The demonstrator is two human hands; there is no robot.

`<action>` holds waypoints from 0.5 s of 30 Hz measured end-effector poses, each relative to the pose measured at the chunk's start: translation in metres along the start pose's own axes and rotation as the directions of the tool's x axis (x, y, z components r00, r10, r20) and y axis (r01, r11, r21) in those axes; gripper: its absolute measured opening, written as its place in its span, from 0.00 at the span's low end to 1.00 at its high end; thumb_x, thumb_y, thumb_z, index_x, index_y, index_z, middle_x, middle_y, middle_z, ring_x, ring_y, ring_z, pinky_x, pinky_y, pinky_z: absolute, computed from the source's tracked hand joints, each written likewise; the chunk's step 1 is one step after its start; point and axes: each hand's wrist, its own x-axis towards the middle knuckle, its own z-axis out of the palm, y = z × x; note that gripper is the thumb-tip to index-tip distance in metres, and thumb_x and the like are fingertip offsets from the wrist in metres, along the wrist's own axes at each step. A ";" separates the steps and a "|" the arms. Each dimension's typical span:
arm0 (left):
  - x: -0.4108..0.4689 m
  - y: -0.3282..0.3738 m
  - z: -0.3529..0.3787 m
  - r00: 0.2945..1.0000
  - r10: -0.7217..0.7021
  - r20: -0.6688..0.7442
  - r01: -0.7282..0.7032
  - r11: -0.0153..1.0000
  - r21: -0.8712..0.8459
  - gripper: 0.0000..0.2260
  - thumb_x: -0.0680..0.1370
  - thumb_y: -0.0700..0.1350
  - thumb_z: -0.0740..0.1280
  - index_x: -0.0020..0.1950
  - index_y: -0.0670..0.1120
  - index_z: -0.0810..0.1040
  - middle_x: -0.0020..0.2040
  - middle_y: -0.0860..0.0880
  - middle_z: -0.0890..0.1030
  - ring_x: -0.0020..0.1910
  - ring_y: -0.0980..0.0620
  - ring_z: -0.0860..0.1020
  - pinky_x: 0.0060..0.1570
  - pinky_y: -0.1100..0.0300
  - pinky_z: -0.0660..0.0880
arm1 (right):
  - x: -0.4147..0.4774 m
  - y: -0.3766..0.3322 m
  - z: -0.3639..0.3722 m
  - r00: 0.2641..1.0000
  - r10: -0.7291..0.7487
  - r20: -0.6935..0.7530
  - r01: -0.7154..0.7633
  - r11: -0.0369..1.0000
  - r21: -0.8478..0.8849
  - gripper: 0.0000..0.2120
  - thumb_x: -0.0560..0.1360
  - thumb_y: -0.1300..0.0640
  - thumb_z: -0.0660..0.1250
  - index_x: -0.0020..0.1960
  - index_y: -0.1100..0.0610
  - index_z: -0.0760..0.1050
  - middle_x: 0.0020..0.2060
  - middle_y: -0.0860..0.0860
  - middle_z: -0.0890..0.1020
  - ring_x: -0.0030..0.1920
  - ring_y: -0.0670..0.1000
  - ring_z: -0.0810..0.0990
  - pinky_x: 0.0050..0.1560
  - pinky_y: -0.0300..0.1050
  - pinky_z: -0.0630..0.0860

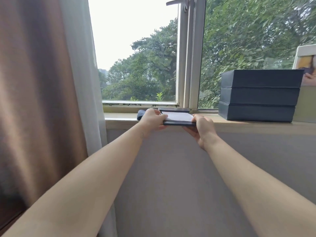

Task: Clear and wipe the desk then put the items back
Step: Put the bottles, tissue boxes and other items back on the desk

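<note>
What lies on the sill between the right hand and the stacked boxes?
Nothing: in the head view the sill is bare between the right hand and the boxes.

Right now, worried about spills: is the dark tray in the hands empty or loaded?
Loaded: white paper lies inside the dark tray, gripped at its ends by the left hand and right hand.

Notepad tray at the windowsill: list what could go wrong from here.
1. The left hand and right hand hold the notepad tray at the windowsill edge; released there, it may tip off.
2. The white paper on it might slide if the tray tilts.
3. Pushed further in, it could bump the dark cloth behind it.
</note>
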 end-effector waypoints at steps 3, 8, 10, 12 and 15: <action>-0.010 -0.005 -0.023 1.000 -0.002 -0.024 0.002 1.000 0.022 0.03 0.77 0.37 0.68 0.47 0.41 0.74 0.42 0.46 0.74 0.40 0.53 0.75 0.36 0.66 0.79 | -0.012 0.007 0.014 0.998 0.039 0.049 -0.039 0.999 0.001 0.08 0.73 0.68 0.57 0.48 0.61 0.72 0.47 0.58 0.74 0.46 0.57 0.77 0.43 0.52 0.83; -0.037 -0.011 -0.059 0.998 0.023 -0.053 -0.020 0.998 0.054 0.11 0.77 0.36 0.68 0.37 0.44 0.71 0.46 0.44 0.73 0.43 0.51 0.75 0.34 0.70 0.77 | -0.039 0.019 0.039 0.986 0.104 0.133 -0.111 0.993 0.039 0.07 0.75 0.69 0.55 0.46 0.61 0.70 0.45 0.58 0.74 0.46 0.58 0.77 0.32 0.46 0.82; -0.048 -0.012 -0.076 0.997 0.026 -0.074 -0.021 0.997 0.068 0.09 0.77 0.37 0.69 0.40 0.44 0.72 0.48 0.44 0.75 0.44 0.53 0.75 0.34 0.72 0.77 | -0.051 0.024 0.050 0.976 0.134 0.172 -0.142 0.989 0.034 0.07 0.75 0.69 0.55 0.45 0.61 0.69 0.44 0.58 0.74 0.44 0.57 0.78 0.33 0.47 0.83; -0.058 -0.016 -0.094 0.997 0.015 -0.082 -0.011 0.998 0.055 0.08 0.77 0.37 0.69 0.42 0.45 0.73 0.49 0.44 0.76 0.46 0.52 0.76 0.37 0.70 0.77 | -0.062 0.030 0.062 0.964 0.157 0.215 -0.166 0.986 0.023 0.08 0.75 0.69 0.54 0.45 0.62 0.70 0.43 0.57 0.74 0.45 0.57 0.78 0.34 0.46 0.83; -0.077 -0.022 -0.122 0.996 -0.001 -0.084 0.004 0.999 0.035 0.08 0.77 0.37 0.69 0.41 0.46 0.73 0.45 0.48 0.76 0.43 0.56 0.76 0.39 0.71 0.78 | -0.079 0.039 0.084 0.947 0.177 0.269 -0.186 0.983 0.008 0.08 0.75 0.70 0.54 0.45 0.62 0.70 0.44 0.57 0.75 0.47 0.57 0.77 0.32 0.45 0.82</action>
